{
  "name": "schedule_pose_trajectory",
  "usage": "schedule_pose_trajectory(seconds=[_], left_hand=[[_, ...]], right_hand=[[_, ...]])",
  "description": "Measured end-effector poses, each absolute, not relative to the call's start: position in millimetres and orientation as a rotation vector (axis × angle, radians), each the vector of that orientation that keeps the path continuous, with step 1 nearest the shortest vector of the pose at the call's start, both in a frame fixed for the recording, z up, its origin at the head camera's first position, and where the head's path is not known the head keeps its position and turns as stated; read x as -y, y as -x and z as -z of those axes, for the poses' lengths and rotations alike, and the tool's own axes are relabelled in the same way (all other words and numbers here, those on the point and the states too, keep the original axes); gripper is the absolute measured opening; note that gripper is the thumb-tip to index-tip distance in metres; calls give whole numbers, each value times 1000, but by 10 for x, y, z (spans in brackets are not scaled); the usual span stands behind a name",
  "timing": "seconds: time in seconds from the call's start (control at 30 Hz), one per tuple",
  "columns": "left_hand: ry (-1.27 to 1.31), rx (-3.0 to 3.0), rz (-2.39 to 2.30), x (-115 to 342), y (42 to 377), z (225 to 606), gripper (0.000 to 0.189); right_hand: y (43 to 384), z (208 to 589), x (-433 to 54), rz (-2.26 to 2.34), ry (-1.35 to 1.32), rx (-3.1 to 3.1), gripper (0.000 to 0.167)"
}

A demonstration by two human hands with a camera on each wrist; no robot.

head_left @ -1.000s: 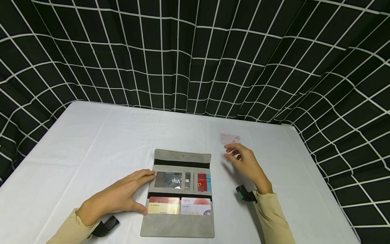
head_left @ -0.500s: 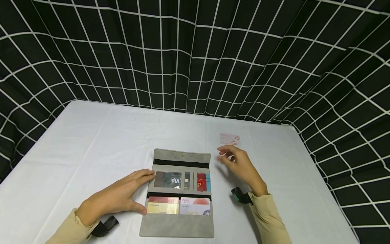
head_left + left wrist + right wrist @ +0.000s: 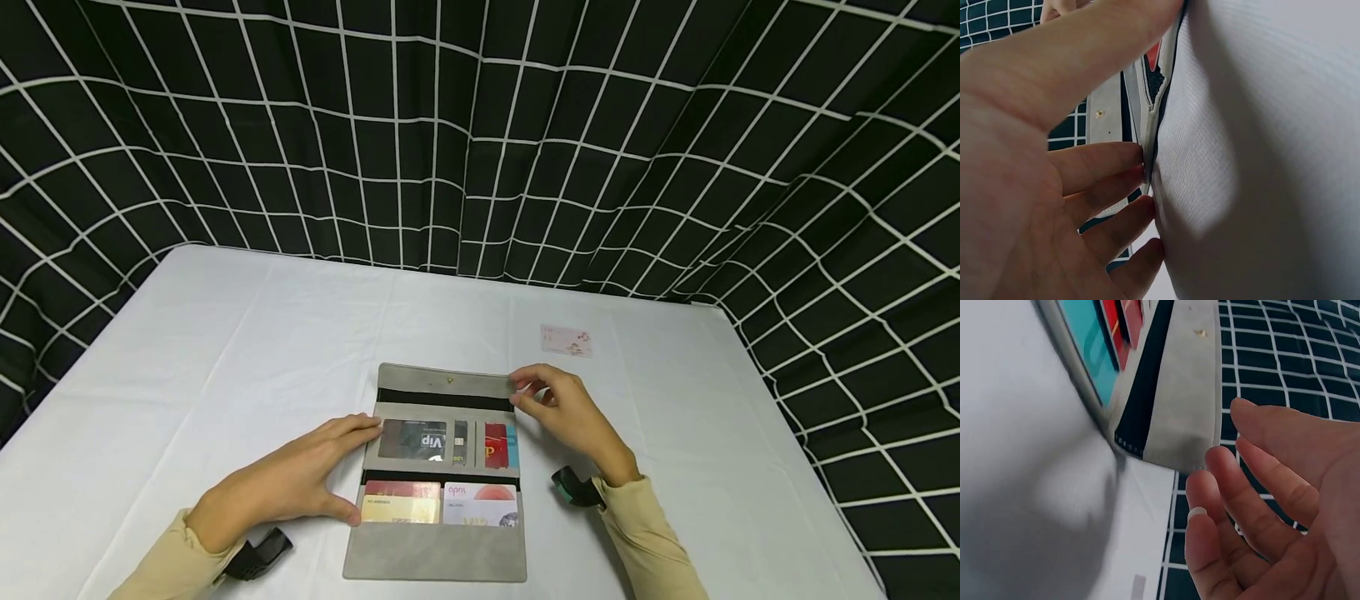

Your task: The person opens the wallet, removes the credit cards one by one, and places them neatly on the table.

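Note:
A grey wallet (image 3: 435, 552) lies unfolded on the white table, its cards showing in slots and a clear window. Along its left edge my left hand (image 3: 281, 483) rests, thumb low and fingertips higher up; the left wrist view shows these fingers nearly straight against the edge. My right hand (image 3: 564, 410) is at the top right corner of the wallet's flap (image 3: 1185, 394). Its fingers are loosely bent, with the thumb apart from them, and the fingertips are at or very near the flap's edge; contact is hard to tell. Nothing is held in either hand.
A pink card (image 3: 566, 341) lies flat on the table (image 3: 262, 333), beyond the right hand. Black curtains (image 3: 420, 150) with a white grid surround the table's back and sides. A black wrist camera (image 3: 258, 556) sits under the left wrist.
My right hand has moved left, from beside the pink card to the flap's top right corner. The left hand has stayed at the wallet's left edge. The pink card has not moved.

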State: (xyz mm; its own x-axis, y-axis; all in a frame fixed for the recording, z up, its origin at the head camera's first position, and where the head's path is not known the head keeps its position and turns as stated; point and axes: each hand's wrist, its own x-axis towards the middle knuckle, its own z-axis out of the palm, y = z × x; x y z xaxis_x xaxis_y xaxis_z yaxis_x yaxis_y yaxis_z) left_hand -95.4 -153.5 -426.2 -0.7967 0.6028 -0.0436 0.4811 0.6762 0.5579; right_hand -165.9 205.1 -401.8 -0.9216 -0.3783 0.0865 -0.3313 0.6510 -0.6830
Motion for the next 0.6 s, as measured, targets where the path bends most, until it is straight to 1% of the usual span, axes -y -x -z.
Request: schedule_pose_trajectory(seconds=[0.6], left_hand=[[-872, -2672, -802, 1532, 944, 4236, 107]], right_hand=[[1520, 4088, -1766, 1090, 838, -2668, 28]])
